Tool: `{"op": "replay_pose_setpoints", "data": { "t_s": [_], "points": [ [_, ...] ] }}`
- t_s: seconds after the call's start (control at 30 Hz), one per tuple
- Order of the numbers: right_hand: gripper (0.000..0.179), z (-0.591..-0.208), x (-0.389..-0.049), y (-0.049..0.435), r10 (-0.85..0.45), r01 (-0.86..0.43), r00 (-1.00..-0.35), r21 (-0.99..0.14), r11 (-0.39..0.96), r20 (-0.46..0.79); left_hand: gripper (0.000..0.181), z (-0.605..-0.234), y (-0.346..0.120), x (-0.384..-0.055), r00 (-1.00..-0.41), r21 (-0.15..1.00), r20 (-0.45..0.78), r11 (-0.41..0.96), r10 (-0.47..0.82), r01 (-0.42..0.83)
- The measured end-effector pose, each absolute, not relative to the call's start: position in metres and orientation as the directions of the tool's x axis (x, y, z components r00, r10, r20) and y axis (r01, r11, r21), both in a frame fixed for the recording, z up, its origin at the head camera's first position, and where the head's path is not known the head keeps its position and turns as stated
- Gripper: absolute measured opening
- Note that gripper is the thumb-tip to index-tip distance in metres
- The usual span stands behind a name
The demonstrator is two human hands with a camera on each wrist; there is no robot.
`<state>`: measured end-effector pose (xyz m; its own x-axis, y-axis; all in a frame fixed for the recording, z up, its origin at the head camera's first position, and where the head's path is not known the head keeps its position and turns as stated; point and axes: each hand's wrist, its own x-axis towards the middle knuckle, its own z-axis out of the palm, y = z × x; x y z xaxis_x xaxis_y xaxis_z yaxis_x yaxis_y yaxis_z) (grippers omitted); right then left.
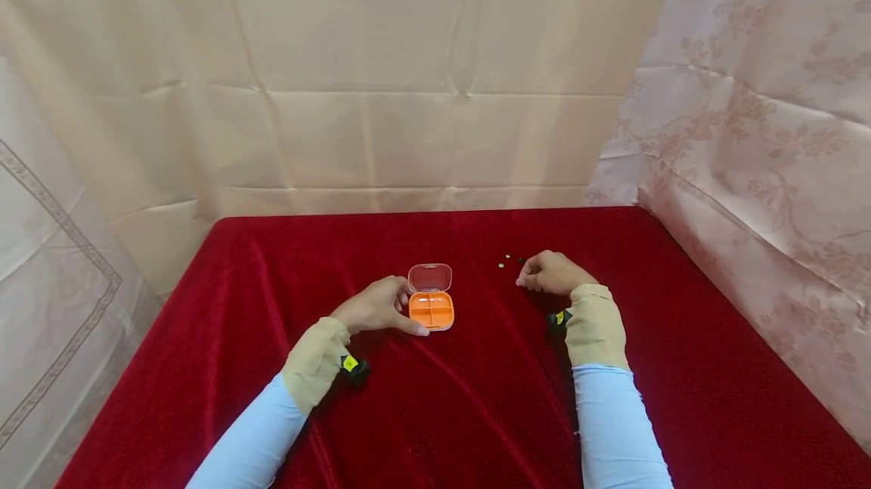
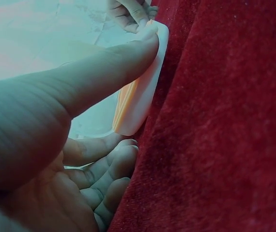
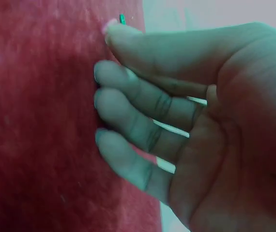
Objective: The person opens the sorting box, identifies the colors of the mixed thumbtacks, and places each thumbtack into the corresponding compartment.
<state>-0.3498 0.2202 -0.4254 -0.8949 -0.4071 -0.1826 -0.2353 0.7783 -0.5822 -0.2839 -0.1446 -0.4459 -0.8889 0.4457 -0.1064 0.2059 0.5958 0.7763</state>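
Observation:
An orange pill box [image 1: 432, 312] with four-part dividers lies on the red cloth, its clear lid [image 1: 430, 278] raised at the back. My left hand [image 1: 377, 306] holds the box from its left side, thumb along the near edge and fingers at the far one. The left wrist view shows the thumb on the white side of the box [image 2: 145, 92]. To the right, my right hand [image 1: 554, 273] is low over the cloth, thumb and index tips together, other fingers curled. I cannot tell whether a pill is between them. Just past the thumb lies a green capsule [image 3: 122, 19].
Two small pale pills [image 1: 501, 265] lie on the cloth between the box and my right hand. The red velvet cloth [image 1: 476, 413] covers the table. Beige curtains [image 1: 408, 141] hang behind it, and a patterned curtain [image 1: 769, 141] stands along the right side.

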Motion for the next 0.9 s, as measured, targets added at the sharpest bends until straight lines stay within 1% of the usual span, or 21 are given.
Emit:
{"op": "replay_pose_setpoints", "data": {
  "t_s": [0.1, 0.2, 0.3, 0.4, 0.5, 0.57, 0.6, 0.73, 0.9],
  "points": [
    [0.014, -0.430, -0.351, 0.223, -0.398, -0.200, -0.902, -0.658, 0.726, -0.165, 0.062, -0.446, -0.144, -0.283, -0.886, 0.778, -0.106, 0.593, 0.451, 0.208],
    [0.019, -0.436, -0.353, 0.227, -0.382, -0.126, -0.911, -0.778, 0.615, -0.155, 0.062, -0.446, -0.144, -0.283, -0.885, 0.777, -0.103, 0.592, 0.453, 0.212],
    [0.028, -0.440, -0.353, 0.232, -0.373, -0.024, -0.914, -0.896, 0.444, -0.160, 0.061, -0.445, -0.145, -0.283, -0.884, 0.776, -0.098, 0.591, 0.456, 0.219],
    [0.029, -0.442, -0.353, 0.236, -0.399, 0.076, -0.903, -0.972, 0.223, -0.162, 0.060, -0.445, -0.145, -0.283, -0.885, 0.776, -0.097, 0.591, 0.455, 0.220],
    [0.020, -0.443, -0.353, 0.237, -0.449, 0.143, -0.883, -0.989, 0.027, -0.140, 0.060, -0.445, -0.145, -0.284, -0.888, 0.776, -0.100, 0.594, 0.450, 0.213],
    [0.014, -0.444, -0.354, 0.238, -0.479, 0.161, -0.871, -0.984, -0.072, -0.108, 0.060, -0.445, -0.145, -0.284, -0.888, 0.773, -0.096, 0.596, 0.450, 0.218],
    [0.015, -0.445, -0.354, 0.238, -0.494, 0.165, -0.865, -0.980, -0.112, -0.089, 0.060, -0.445, -0.145, -0.284, -0.888, 0.773, -0.096, 0.595, 0.450, 0.219],
    [0.025, -0.451, -0.355, 0.239, -0.541, 0.177, -0.841, -0.948, -0.264, -0.007, 0.061, -0.446, -0.145, -0.284, -0.886, 0.775, -0.095, 0.592, 0.455, 0.221],
    [0.033, -0.455, -0.353, 0.239, -0.581, 0.193, -0.810, -0.898, -0.396, 0.082, 0.062, -0.446, -0.144, -0.284, -0.885, 0.784, -0.105, 0.585, 0.454, 0.207]
  ]
}}
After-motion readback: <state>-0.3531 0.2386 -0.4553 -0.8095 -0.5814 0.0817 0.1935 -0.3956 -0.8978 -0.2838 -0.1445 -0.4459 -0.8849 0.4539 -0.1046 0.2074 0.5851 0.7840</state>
